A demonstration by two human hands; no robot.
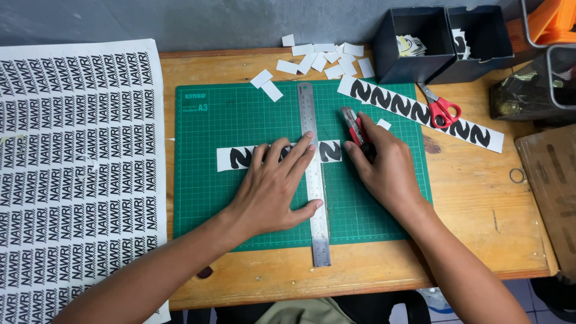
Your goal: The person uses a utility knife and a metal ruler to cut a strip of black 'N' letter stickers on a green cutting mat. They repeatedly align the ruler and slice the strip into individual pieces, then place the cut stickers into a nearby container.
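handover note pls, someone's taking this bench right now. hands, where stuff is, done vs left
Left hand: flat, pinning the steel ruler across the sticker strip on the green cutting mat.
Right hand: fingers wrapped round the red utility knife, just right of the ruler.
Done: cut white pieces piled at the mat's top edge.
Left: this strip, a longer strip by the red scissors, and the uncut printed sheet at far left.

On your left lies a big white sheet full of rows of black stickers. At the back of the wooden table you see a pile of small white paper scraps, two dark boxes and red-handled scissors. A long strip of black letters lies under the scissors.
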